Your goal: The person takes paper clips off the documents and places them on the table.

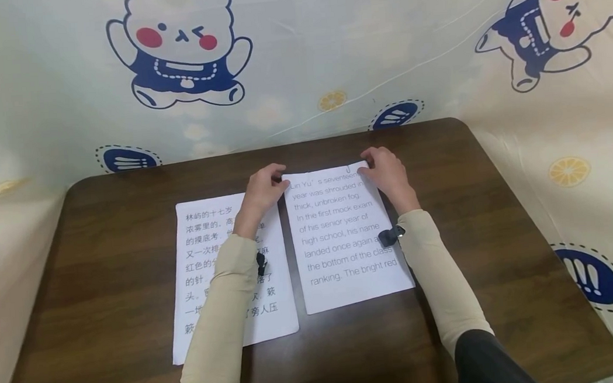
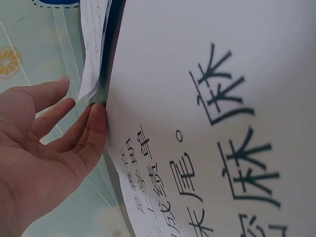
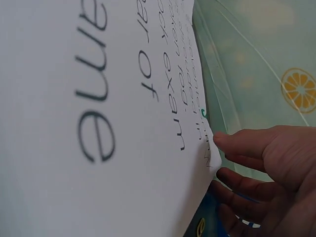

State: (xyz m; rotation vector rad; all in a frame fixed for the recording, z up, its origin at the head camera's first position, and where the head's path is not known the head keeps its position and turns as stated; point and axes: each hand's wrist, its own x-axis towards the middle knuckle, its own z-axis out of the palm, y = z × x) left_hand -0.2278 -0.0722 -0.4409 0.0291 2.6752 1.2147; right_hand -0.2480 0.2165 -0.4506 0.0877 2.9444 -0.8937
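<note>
A white sheet with large printed English text [image 1: 341,236] lies on the table in the head view. My left hand [image 1: 262,188] is at its top left corner, thumb tip beside the edge and fingers loosely bent. In the left wrist view the thumb and fingers [image 2: 96,123] are spread apart near that corner. At the top right corner is my right hand [image 1: 387,175], its thumb and fingertips right at the paper. The right wrist view shows this corner [image 3: 215,158] between the spread thumb and fingers. A small green mark [image 3: 203,113] shows near the sheet's top edge.
To the left lies a second white sheet with printed Chinese text [image 1: 224,220], partly covered by my left forearm. Both sheets rest on a dark brown wooden table [image 1: 106,274]. Behind it hangs a pale curtain [image 1: 298,57] printed with cartoon bears. A small black wrist camera [image 1: 390,237] sits on my right sleeve.
</note>
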